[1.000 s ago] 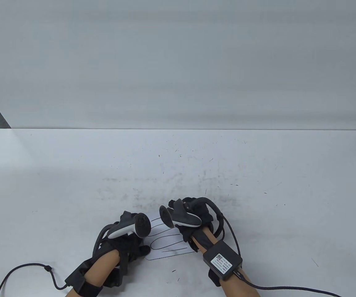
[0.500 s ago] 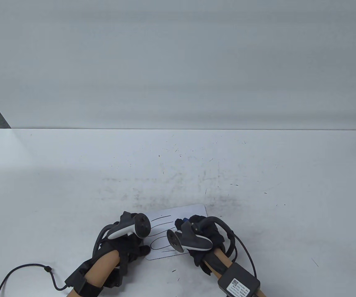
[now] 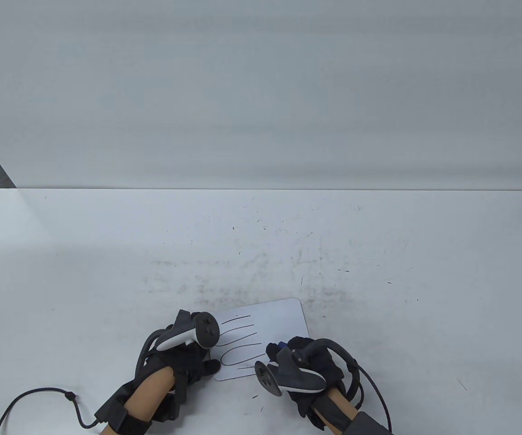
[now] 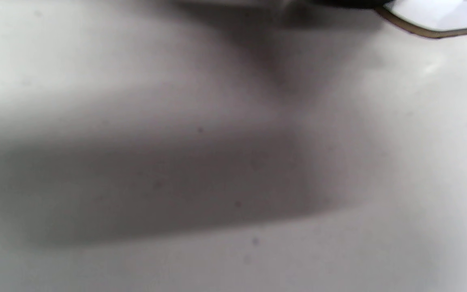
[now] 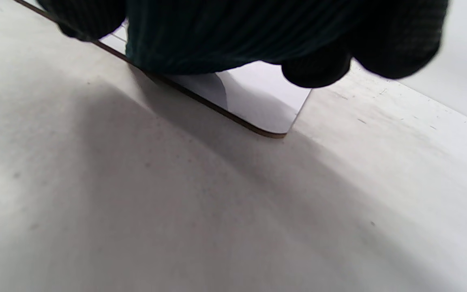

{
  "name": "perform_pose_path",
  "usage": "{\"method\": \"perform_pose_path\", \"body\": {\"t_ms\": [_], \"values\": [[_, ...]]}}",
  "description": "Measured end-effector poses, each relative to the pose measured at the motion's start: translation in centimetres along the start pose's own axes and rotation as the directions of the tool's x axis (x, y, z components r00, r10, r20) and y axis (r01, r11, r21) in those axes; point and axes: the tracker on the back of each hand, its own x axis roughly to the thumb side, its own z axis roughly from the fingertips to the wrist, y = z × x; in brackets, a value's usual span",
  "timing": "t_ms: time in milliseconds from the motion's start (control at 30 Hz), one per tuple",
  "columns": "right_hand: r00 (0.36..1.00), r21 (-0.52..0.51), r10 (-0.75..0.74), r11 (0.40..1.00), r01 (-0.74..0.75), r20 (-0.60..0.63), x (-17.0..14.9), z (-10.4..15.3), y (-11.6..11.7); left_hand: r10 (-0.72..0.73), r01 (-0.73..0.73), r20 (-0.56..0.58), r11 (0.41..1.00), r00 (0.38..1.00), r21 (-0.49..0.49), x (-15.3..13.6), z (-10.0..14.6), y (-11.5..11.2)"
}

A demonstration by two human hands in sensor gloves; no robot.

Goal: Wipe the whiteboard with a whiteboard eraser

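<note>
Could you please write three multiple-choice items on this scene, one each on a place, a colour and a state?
1. Where does the right hand sit on the whiteboard?
A. at its far left corner
B. at its near right corner
C. off it, at the table's far edge

2. What colour are the lines on the whiteboard?
A. red
B. green
C. black

3. What state is the whiteboard's far right part in?
A. free of lines
B. full of lines
C. under the left hand

Answers: 1 B, the table view shows the hand over that corner; 2 C, the strokes are dark; 3 A, lines show only beside the left hand.
</note>
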Motion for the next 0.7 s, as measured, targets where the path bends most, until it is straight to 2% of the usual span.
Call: {"method": "perform_pose_path", "body": {"t_ms": [200,500,700], "values": [[1.0,-0.037,-0.005,0.999,0.004,-0.02,-0.1,-3.5,-0.9,0.003,-0.003,0.01,1.0,1.0,-0.011,0.0,0.0,0.0],[0.997,-0.07,-0.008,0.998,0.003,-0.076,-0.1,-10.9,-2.9,0.011,-0.01,0.02,1.0,1.0,-0.017,-0.1,0.0,-0.1],[0.996,-0.054,-0.016,0.998,0.012,-0.085,-0.1,-12.2,-3.3,0.005,-0.004,0.019,1.0,1.0,-0.016,-0.1,0.0,-0.1]]}}
